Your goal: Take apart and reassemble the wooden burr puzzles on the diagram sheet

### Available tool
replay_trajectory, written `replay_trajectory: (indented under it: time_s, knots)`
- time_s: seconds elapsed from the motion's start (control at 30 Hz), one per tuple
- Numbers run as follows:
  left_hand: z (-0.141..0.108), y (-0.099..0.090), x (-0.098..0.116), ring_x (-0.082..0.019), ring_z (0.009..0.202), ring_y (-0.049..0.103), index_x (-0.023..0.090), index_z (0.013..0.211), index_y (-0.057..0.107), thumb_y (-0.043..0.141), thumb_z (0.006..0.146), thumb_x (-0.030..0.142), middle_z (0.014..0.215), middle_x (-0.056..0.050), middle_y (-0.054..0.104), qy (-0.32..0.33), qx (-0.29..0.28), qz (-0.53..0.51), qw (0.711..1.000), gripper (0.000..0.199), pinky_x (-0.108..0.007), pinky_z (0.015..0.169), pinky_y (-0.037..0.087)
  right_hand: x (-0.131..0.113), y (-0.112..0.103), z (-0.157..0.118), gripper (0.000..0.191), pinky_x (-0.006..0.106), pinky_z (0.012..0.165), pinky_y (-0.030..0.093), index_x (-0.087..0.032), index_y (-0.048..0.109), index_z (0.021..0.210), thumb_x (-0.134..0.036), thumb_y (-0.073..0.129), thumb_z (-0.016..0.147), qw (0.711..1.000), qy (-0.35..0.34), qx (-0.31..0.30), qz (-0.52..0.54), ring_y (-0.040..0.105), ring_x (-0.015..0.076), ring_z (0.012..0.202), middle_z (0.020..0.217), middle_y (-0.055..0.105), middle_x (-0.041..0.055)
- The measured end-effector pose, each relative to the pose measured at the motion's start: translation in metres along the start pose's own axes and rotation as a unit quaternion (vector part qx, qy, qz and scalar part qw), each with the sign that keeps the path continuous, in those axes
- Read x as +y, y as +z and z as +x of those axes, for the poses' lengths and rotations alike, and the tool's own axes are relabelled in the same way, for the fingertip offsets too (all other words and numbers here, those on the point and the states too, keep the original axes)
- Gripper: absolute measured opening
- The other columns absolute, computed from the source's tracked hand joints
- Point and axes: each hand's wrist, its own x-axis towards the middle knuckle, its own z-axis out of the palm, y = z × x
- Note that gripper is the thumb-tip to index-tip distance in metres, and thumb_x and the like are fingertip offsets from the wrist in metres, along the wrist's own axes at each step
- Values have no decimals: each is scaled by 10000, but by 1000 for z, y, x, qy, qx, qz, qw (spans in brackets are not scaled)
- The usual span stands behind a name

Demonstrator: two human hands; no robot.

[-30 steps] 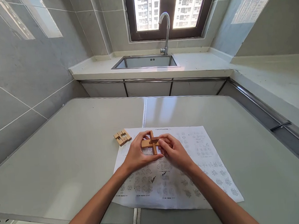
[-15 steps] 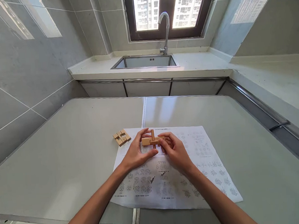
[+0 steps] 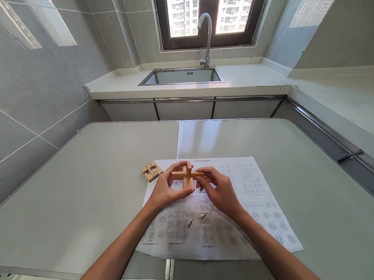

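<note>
A cross-shaped assembly of light wooden pieces (image 3: 187, 175) is held just above a printed paper sheet (image 3: 219, 231). My left hand (image 3: 165, 190) grips it from the left, with fingers behind and the thumb at its lower front end. On the right side, my right hand (image 3: 217, 189) pinches the end of the horizontal bar between thumb and fingers. One bar of the assembly points up and another comes down toward me. Beside the sheet's upper left corner lies a flat block of joined wooden pieces (image 3: 151, 171), touched by neither hand.
The sheet rests on a grey-white table (image 3: 82, 198) with a seam down its middle. Beyond the table are a counter (image 3: 246, 78), a sink (image 3: 185, 76) and a faucet (image 3: 207, 38) under a window. Tiled walls rise at the left and right.
The wooden assembly has been turned, so its broad piece now runs toward me and a thin bar lies sideways. My left hand has shifted slightly left; my right fingers have changed their hold.
</note>
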Motion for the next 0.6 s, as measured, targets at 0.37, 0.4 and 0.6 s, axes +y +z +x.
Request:
replay_trajectory:
  time_s: [0.37,0.4,0.6]
  knots:
    - [1,-5,9,-330,1290,661,222,1408,604,878,735,456,1361,-121,717,7,-2,50,999,763,-458,1147,505,-4,-1,-1,121,351,699,579,-244,684,1084,-347,669,1021,999,4,-21,34,672,168,682,819,719,9]
    - [1,-5,10,-327,1287,662,223,1411,600,877,737,453,1357,-119,718,11,-5,49,999,765,-456,1146,506,-5,-1,-1,123,351,699,577,-245,688,1081,-350,674,1018,999,5,-21,36,673,167,683,831,721,11]
    - [-3,-5,8,-314,1270,649,244,1459,568,928,696,428,1375,-112,698,38,23,98,994,863,-447,1129,514,-4,-4,1,190,345,713,582,-245,698,1058,-421,713,990,997,24,-28,74,686,167,711,898,736,26]
